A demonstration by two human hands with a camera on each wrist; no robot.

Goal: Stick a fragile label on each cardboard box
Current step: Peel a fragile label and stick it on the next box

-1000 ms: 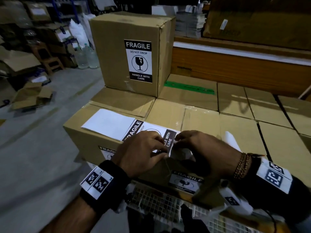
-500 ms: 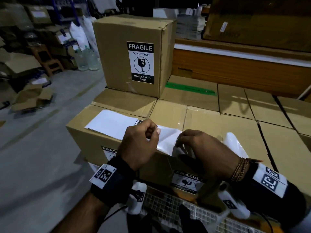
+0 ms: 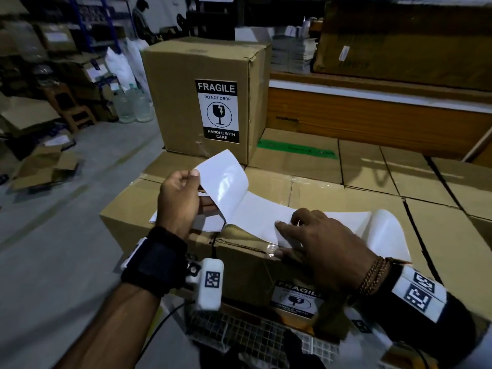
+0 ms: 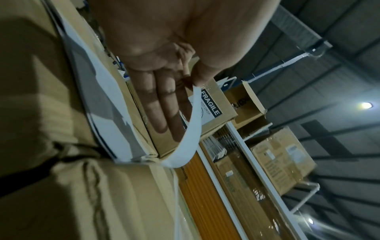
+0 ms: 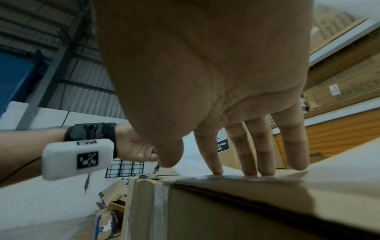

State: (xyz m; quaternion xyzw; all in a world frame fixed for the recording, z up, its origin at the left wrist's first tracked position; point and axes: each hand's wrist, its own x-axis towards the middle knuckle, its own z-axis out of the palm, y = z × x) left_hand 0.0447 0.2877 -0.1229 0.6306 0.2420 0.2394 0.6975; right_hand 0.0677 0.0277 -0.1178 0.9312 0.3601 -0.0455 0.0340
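My left hand point(image 3: 195, 177) pinches the corner of a fragile label point(image 3: 223, 182) and holds it curled up off its backing, blank white side towards me. The left wrist view shows the label point(image 4: 192, 125) as a bent strip between thumb and forefinger. My right hand point(image 3: 287, 225) presses straight fingers on the white backing sheet point(image 3: 261, 211), which lies across the closed cardboard boxes point(image 3: 133, 206). In the right wrist view its fingertips point(image 5: 249, 171) rest flat on the box top point(image 5: 267, 183). Behind stands an upright box point(image 3: 175, 97) with a stuck label point(image 3: 217, 111). The near box's front point(image 3: 247, 278) carries a label point(image 3: 295, 299).
More closed boxes point(image 3: 399, 177) fill the surface to the right, one with green tape point(image 3: 295, 150). A white wire basket point(image 3: 239, 336) sits below my hands. Flattened cardboard point(image 3: 45, 166) and water bottles point(image 3: 133, 105) stand on the floor left. A person point(image 3: 139, 20) stands far back.
My left hand has lifted the label up and back off its backing, so its white side now shows. My right hand has shifted from the sheet's edge to pressing it flat.
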